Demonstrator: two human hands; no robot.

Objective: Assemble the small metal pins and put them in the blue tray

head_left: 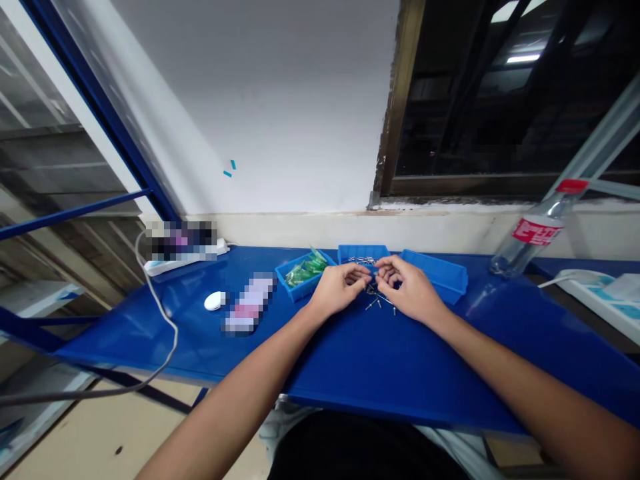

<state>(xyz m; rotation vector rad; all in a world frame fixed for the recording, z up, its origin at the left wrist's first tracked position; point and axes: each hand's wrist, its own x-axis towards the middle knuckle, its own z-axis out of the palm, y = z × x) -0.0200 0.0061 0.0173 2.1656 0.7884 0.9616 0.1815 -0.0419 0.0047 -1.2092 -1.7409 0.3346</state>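
Observation:
My left hand (343, 287) and my right hand (403, 283) face each other over the blue table (370, 367), fingertips close together and curled. Whatever they hold, if anything, is too small to tell. Small metal pins (380, 303) lie loose beneath and between them. Just behind is a blue bin (363, 251) with more metal pieces. Beside my left hand, another blue bin (300, 291) holds green packets (306, 270). A third blue bin (443, 277) sits behind my right hand, its visible inside bare.
A clear bottle with a red cap (533, 233) stands at the right rear. On the left are a round white object (215, 301), a blurred flat item (250, 303) and a power strip (187, 260) with a cable (173, 333). Another white strip (600, 300) lies far right.

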